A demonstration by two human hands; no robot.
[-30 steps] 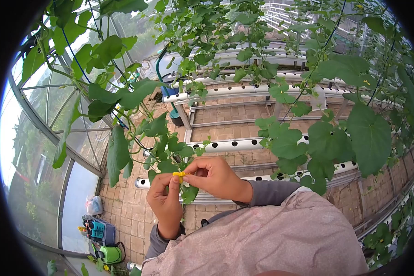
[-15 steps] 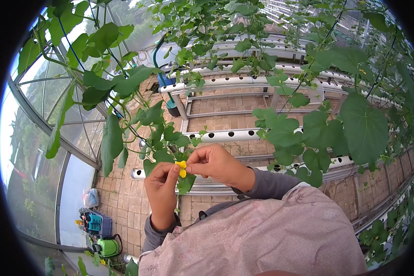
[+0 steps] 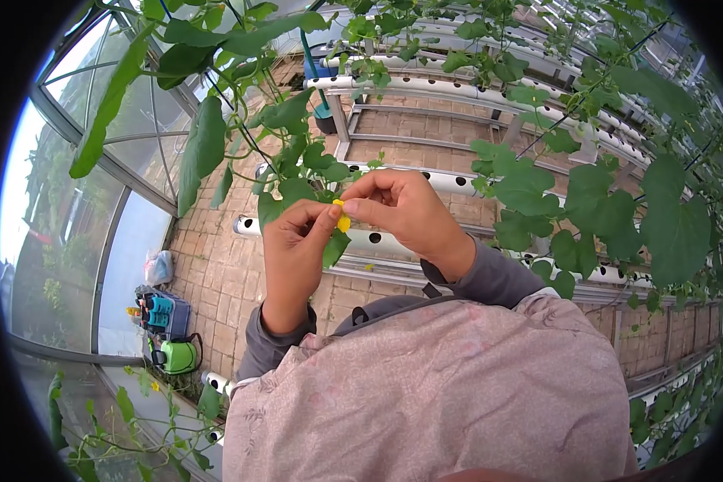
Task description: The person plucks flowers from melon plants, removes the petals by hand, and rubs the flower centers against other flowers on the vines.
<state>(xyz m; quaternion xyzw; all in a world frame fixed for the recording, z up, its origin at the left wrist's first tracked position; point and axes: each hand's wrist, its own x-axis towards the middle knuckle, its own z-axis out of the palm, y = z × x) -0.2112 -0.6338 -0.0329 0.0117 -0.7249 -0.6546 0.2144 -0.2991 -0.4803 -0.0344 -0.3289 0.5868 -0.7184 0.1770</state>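
Observation:
A small yellow flower (image 3: 343,222) is pinched between the fingertips of both hands, in front of the vine's green leaves. My left hand (image 3: 297,249) comes from below, its thumb and forefinger closed at the flower's left side. From the right, my right hand (image 3: 406,213) has its thumb and forefinger pressed at the flower's top. A green leaf (image 3: 335,248) hangs just under the flower. Near the white pipe below the hands, a small yellow bit (image 3: 369,267) shows, perhaps a petal.
White pipes with dark holes (image 3: 438,178) run across on metal frames. Leafy vines (image 3: 530,189) climb strings at right and left. On the brick floor (image 3: 209,273) at lower left stand a crate (image 3: 177,315), a green container (image 3: 179,356) and a plastic bag (image 3: 159,267).
The view has tilted down, so the surroundings sit higher. Both hands appear slightly higher and to the right, still at the flower, which looks narrower. A small yellow bit now shows below them.

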